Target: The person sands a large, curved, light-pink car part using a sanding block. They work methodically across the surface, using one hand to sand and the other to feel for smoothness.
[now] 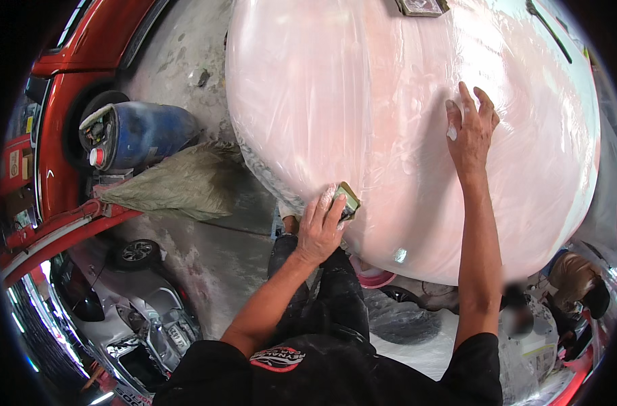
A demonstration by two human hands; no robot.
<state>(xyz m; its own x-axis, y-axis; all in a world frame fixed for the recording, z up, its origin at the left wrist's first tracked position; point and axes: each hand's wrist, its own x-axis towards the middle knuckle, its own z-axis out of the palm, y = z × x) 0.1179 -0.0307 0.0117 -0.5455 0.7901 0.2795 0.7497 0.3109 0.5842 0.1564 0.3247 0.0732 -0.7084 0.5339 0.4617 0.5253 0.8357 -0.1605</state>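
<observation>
A broad, rounded panel [308, 101] with a streaky pale pink and white coat spreads in front of me. At its near left edge my left hand [319, 229] is closed around a greenish, sandpaper-like block [349, 200], whitened by dust on the fingers. My right hand [472, 132] is over the right part of the panel with its fingers apart and nothing in it. A white smear marks its thumb. Whether its fingertips touch the surface, I cannot tell; a shadow falls to the left of it.
A blue drum [152, 132] and a greenish sack [180, 183] stand left, near a red vehicle [71, 128]. A silver car [146, 304] is lower left. A small block [422, 7] and black strip [551, 32] lie on the panel. Another person [572, 281] is lower right.
</observation>
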